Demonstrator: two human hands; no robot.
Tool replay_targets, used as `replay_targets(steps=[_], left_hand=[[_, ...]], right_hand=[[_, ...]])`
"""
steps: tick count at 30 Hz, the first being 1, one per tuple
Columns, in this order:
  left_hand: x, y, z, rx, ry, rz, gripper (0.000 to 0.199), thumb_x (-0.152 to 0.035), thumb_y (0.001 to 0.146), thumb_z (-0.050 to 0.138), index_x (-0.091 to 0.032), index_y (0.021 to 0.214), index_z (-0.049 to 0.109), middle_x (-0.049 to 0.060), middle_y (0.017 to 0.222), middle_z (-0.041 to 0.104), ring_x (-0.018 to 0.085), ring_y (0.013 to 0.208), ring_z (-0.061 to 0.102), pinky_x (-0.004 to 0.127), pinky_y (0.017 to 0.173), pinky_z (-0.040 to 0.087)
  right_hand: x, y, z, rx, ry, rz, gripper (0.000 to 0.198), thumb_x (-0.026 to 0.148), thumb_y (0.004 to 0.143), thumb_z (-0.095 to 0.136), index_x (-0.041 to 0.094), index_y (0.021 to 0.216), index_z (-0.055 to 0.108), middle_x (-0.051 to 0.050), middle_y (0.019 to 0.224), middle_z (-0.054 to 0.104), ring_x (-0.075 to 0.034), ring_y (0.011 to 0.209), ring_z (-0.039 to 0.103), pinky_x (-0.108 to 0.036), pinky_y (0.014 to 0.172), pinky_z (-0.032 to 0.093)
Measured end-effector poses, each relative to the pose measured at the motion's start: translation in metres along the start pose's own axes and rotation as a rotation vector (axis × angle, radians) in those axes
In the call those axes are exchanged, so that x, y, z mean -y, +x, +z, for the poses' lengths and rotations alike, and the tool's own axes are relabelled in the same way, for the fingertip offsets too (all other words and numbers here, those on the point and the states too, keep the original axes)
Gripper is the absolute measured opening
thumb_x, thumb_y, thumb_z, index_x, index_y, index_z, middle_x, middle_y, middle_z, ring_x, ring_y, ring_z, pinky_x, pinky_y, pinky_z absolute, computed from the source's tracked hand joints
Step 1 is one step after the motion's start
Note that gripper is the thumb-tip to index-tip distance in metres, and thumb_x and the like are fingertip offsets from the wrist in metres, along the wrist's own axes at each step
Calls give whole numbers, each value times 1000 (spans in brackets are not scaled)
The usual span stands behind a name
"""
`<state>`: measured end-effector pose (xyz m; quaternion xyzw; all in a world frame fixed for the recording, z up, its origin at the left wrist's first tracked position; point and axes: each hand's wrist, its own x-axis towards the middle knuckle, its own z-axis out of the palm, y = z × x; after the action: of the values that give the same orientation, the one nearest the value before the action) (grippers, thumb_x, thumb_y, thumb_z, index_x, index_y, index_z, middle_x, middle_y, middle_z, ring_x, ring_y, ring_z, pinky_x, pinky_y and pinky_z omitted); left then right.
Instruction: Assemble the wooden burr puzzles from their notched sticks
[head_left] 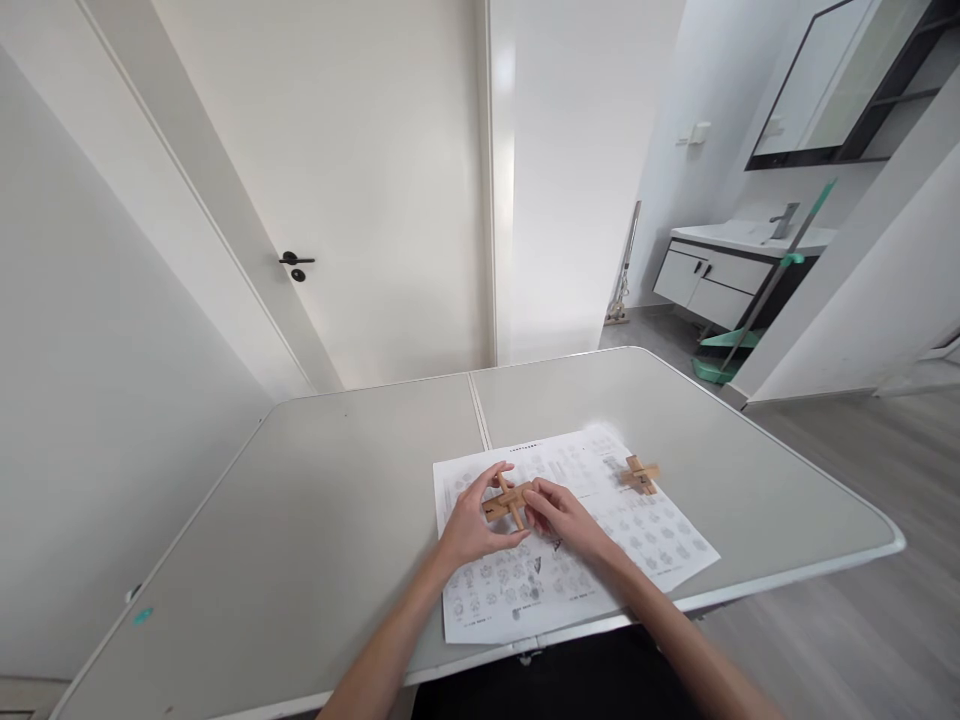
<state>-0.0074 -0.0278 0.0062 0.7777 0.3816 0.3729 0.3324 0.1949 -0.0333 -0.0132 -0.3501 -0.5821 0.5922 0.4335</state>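
Crossed wooden puzzle pieces [508, 499] are held between my two hands above a printed sheet [480, 620]. My left hand [472, 520] spans the thin stick that runs through the flat piece, fingers at its far end and thumb at its near end. On the other side, my right hand [556, 510] pinches the right end of the flat piece. A dark mark shows on that piece's left end. Another cross of joined wooden pieces [640, 475] lies at the sheet's right edge, apart from both hands.
The grey folding table [337, 520] has a seam down its middle and a pale rim. Behind it stands a white door [375, 200] with a black handle. To the right are a washbasin cabinet [712, 275], a green broom and dustpan [716, 370], and a mop [626, 260].
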Motion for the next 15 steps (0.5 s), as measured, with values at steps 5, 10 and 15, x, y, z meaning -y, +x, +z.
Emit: replay_targets(steps=[5, 10, 15], left_hand=[[0, 0, 0, 17, 16, -12, 91, -29, 69, 87, -32, 147, 42, 8, 143, 58, 28, 120, 63, 51, 109, 50], [0, -1, 1, -2, 37, -19, 90, -30, 67, 88, -34, 145, 45, 7, 143, 58, 28, 116, 65, 49, 103, 54], [-2, -1, 2, -3, 73, -10, 86, -30, 69, 86, -34, 144, 45, 6, 141, 58, 27, 117, 64, 47, 101, 55]], right_hand=[[3, -2, 1, -9, -45, 14, 46, 64, 96, 53, 22, 76, 52, 2, 65, 58, -14, 54, 46, -28, 55, 36], [0, -1, 0, -54, -102, -19, 47, 64, 97, 52, 22, 74, 53, 1, 64, 57, -14, 55, 46, -28, 56, 37], [-5, 0, 0, -118, -164, -49, 45, 60, 98, 53, 22, 72, 51, 2, 64, 57, -15, 56, 47, -28, 56, 37]])
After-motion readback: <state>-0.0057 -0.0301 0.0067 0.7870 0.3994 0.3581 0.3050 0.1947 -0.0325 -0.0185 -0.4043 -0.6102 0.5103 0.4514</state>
